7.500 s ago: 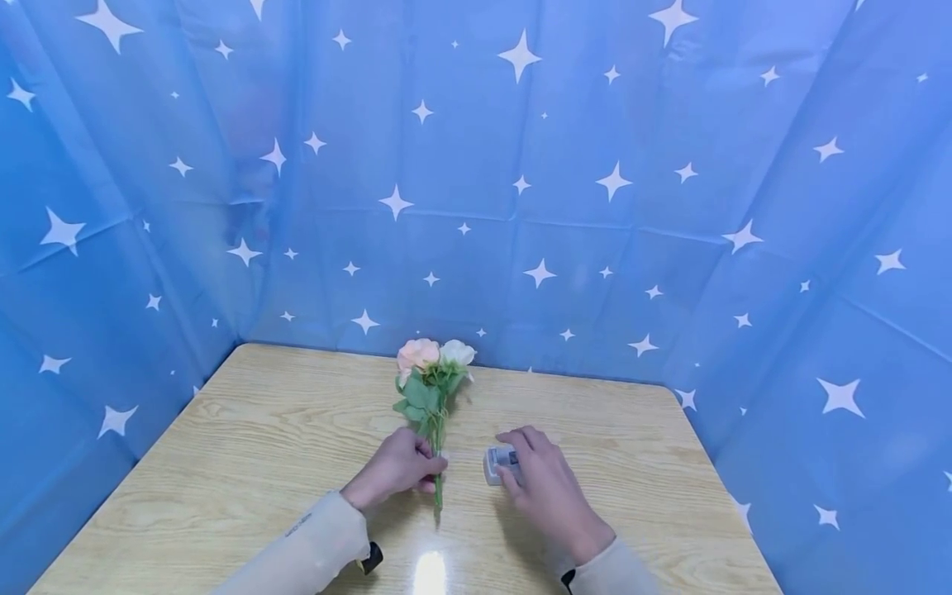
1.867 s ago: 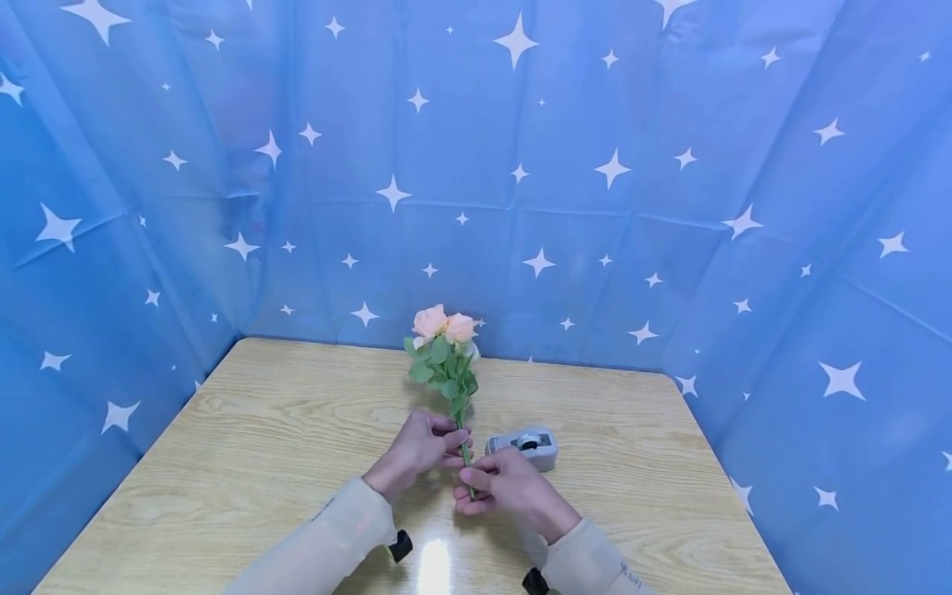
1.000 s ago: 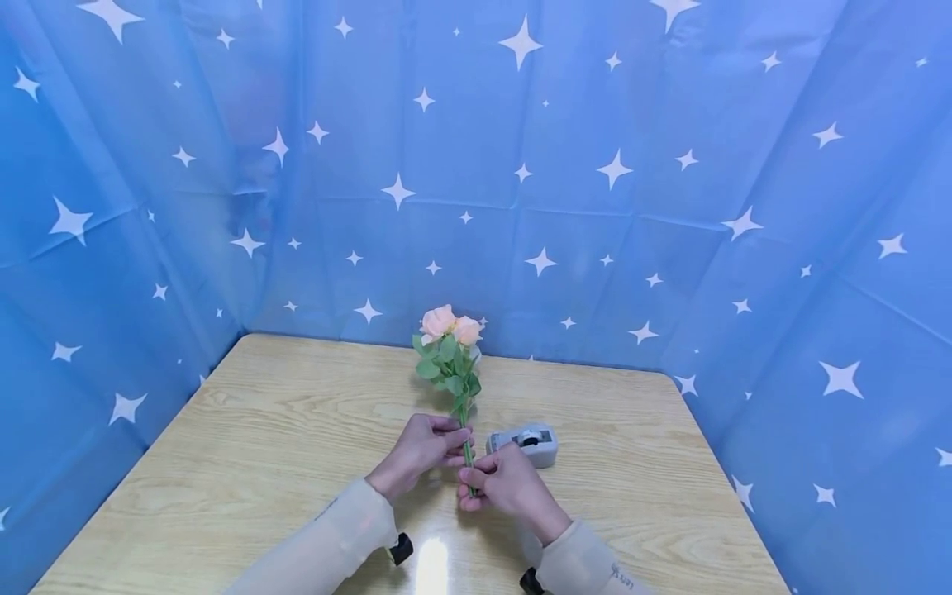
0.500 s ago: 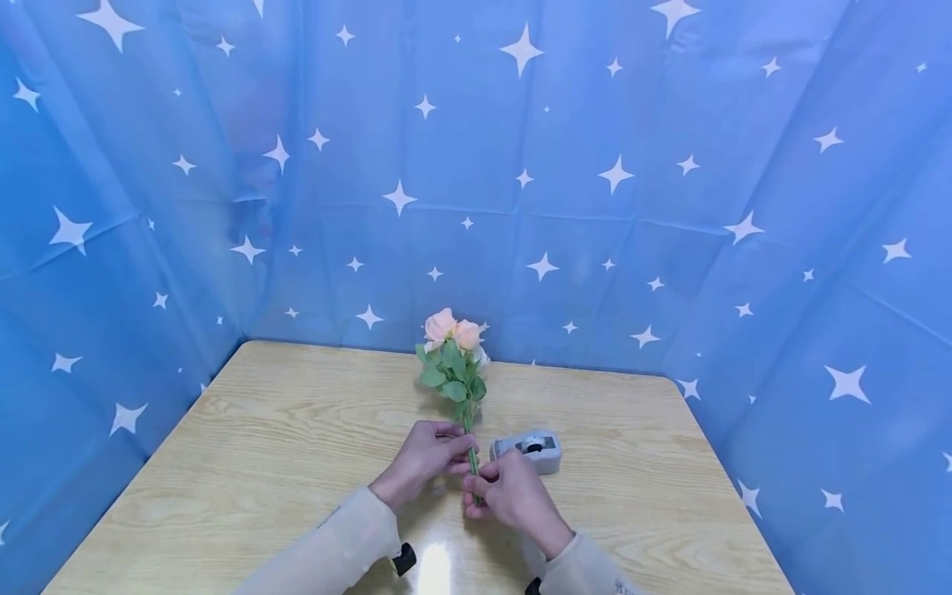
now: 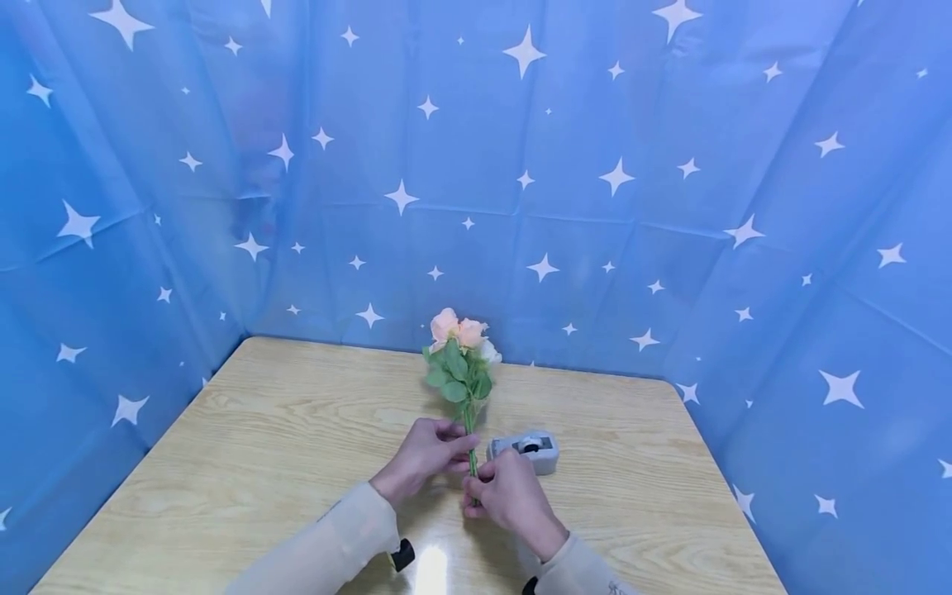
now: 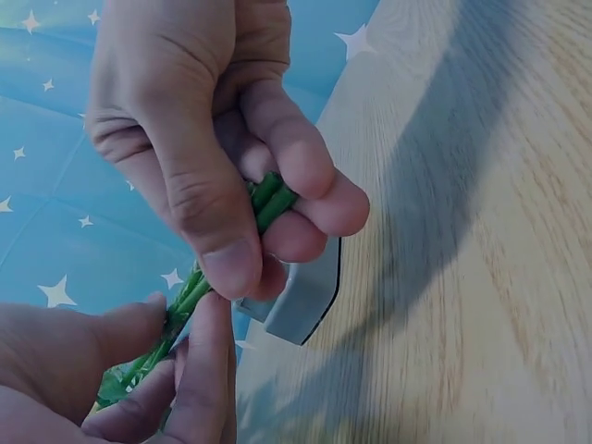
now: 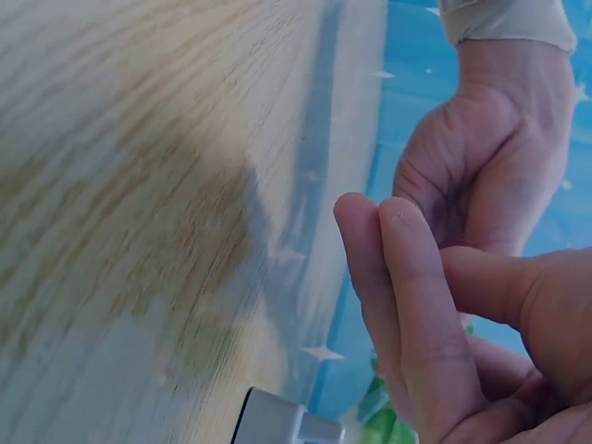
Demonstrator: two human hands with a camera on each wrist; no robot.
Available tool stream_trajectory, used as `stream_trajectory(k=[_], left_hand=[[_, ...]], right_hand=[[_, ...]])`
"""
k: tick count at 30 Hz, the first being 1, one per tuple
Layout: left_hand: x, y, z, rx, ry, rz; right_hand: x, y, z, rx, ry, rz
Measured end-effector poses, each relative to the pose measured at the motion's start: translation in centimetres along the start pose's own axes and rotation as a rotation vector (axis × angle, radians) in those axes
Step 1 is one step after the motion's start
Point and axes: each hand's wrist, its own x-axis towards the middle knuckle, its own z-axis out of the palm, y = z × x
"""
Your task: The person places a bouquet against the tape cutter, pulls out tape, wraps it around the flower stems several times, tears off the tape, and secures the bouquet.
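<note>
A small bouquet [image 5: 455, 368] with two pale pink roses, a white bloom and green leaves points away from me in the head view. My left hand [image 5: 424, 456] pinches its stems about midway, thumb on top. Lower down, my right hand [image 5: 513, 494] pinches the same stems near their cut ends. These stem ends [image 6: 276, 202] stick out between the right fingers in the left wrist view. In the right wrist view the right hand's fingers hide most of the stems. Just beyond my right hand, a grey tape dispenser [image 5: 548, 459] sits on the table, partly covered by that hand.
The wooden table [image 5: 297, 413] has rounded far corners. Blue curtains [image 5: 476, 165] with white stars hang behind it and along both sides. A bright light reflection lies near the front of the tabletop.
My right hand has left the tape dispenser and now grips the lower stems. The bouquet has shifted right and turned; its white bloom has come more into view over the last second.
</note>
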Motion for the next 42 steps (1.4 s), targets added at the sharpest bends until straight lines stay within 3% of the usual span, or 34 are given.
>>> stream_trajectory(k=[5, 10, 13, 18, 23, 31, 42], left_hand=[[0.0, 0.0, 0.4, -0.005, 0.013, -0.018], [0.2, -0.1, 0.4, -0.005, 0.002, -0.027], [0.3, -0.2, 0.2, 0.001, -0.01, -0.026], [0.5, -0.3, -0.2, -0.016, -0.035, -0.025], [0.5, -0.3, -0.4, -0.043, -0.071, -0.021], [0.4, -0.4, -0.5, -0.065, -0.116, -0.045], [0.1, 0.1, -0.7, -0.061, -0.112, -0.024]], right_hand=[[0.0, 0.2, -0.1, -0.016, 0.003, -0.033], [0.0, 0.7, -0.7, 0.042, -0.065, -0.038], [0.2, 1.2, -1.2, 0.148, -0.145, -0.016], [0.9, 2.0, -1.9, 0.4, -0.283, 0.102], [1.4, 2.6, -2.5, 0.506, -0.377, 0.178], [1.9, 3.1, -2.8, 0.549, -0.36, 0.224], [2.1, 2.9, -2.3, 0.475, -0.303, 0.171]])
